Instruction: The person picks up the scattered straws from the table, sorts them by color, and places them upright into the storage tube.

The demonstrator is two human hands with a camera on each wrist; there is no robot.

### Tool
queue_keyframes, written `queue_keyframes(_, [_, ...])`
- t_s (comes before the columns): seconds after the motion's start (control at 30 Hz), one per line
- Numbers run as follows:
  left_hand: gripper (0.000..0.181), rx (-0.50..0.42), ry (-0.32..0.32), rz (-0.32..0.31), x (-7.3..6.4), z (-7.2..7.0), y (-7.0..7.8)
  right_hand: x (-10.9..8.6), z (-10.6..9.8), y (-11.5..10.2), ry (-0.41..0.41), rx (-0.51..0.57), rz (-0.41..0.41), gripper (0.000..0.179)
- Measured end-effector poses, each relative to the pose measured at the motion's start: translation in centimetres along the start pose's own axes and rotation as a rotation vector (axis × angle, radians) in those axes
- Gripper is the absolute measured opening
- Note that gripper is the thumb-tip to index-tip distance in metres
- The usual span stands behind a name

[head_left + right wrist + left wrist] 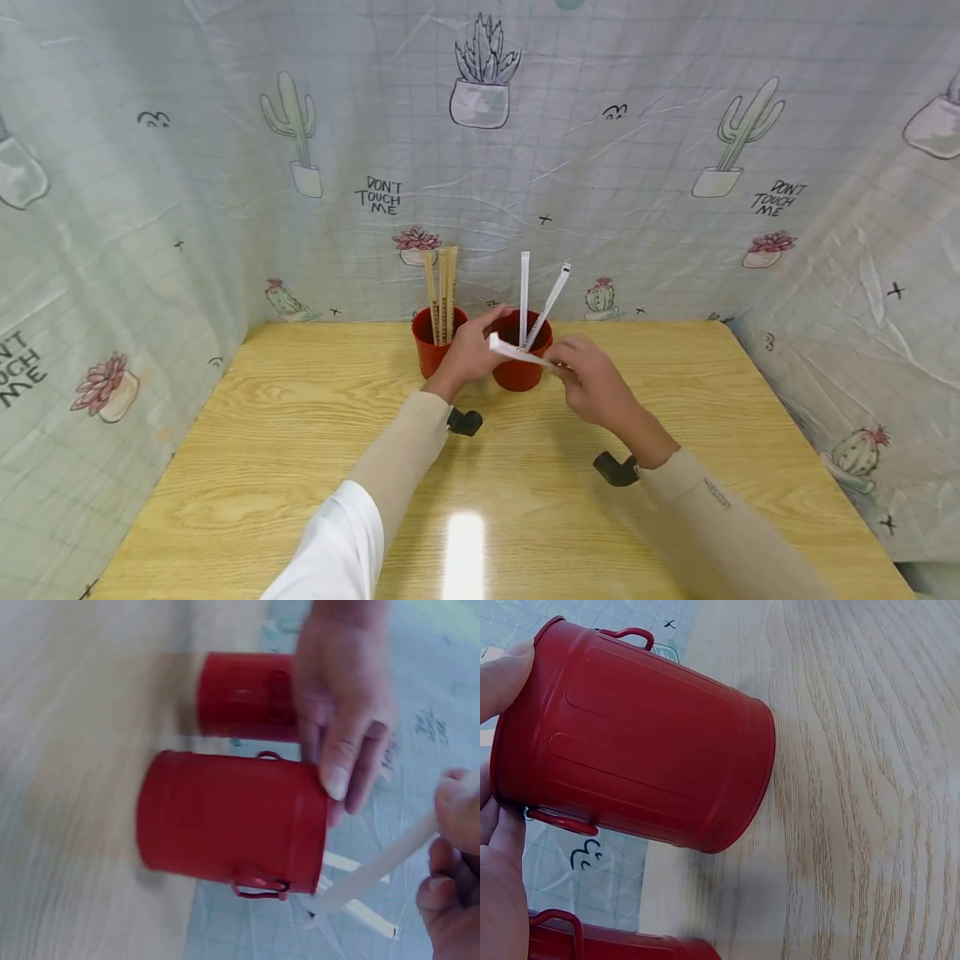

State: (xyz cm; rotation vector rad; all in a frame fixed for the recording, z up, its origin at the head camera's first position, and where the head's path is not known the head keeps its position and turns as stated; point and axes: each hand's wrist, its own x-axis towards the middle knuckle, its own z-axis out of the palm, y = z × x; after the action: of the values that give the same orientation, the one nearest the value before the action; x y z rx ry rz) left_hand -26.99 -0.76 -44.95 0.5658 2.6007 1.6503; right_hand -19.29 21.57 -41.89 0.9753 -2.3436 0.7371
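My left hand (471, 348) holds the right-hand red bucket (645, 735) by its rim, thumb on one side and fingers on the other. The bucket is ribbed, with small looped handles, and stands upright on the table. Two slim white paper-wrapped sticks lean in it, one nearly upright (524, 292) and one tilted right (553, 292). My right hand (596, 383) pinches the end of another white paper-wrapped stick (382, 862), whose length crosses in front of the bucket's mouth in the head view.
Left of my left hand stands a second red bucket (428, 358), holding several tan printed sticks (442, 292). Both buckets are near the back edge of the wooden table (315, 417). A patterned cloth (480, 200) hangs behind and along both sides.
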Motion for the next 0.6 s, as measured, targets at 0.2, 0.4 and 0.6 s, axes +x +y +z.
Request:
queue_keyframes(0.2, [0.086,0.023,-0.018,-0.019,0.0,-0.1,-0.1,1.7,0.4,0.6,0.239,0.184,0.135,0.014])
queue_keyframes(0.4, [0.085,0.032,-0.009,-0.033,-0.1,-0.1,0.0,3.1,0.9,0.9,0.411,0.409,0.354,0.006])
queue_keyframes(0.6, [0.085,0.026,-0.009,-0.039,-0.1,-0.2,0.1,4.0,2.1,1.5,0.528,0.528,0.539,0.008])
